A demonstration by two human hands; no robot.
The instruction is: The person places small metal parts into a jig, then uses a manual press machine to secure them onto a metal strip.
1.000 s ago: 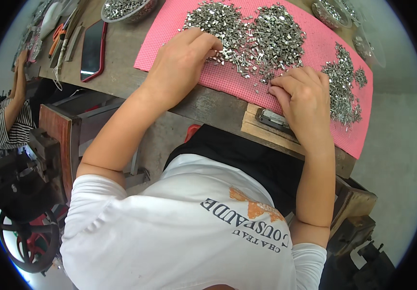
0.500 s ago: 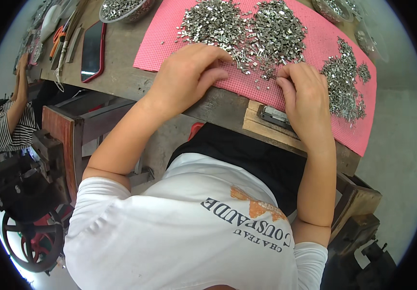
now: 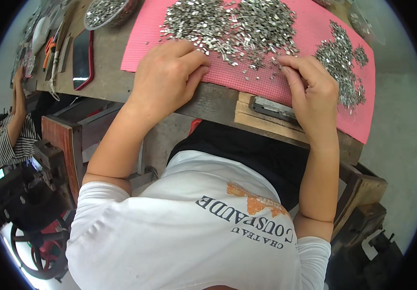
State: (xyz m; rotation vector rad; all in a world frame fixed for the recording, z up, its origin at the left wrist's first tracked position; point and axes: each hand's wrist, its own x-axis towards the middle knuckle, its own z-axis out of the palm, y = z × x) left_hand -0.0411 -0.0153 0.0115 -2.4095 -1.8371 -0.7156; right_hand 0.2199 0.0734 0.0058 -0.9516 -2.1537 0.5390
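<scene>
Left hand [image 3: 167, 70] and right hand [image 3: 316, 89] moved apart over pink mat [image 3: 138, 36]; both curled, grip indeterminable. Apparently unfinished: large metal heap [image 3: 254, 34] mid-mat, smaller heap [image 3: 339, 63] at mat's right.

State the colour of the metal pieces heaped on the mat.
The metal pieces are silvery grey, clearest in the head view.

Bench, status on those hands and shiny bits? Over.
Left hand and right hand at near side of pink mat; grip unclear. Metal bits heaped, some scattered between hands. Nothing visibly blocking either hand.
</scene>
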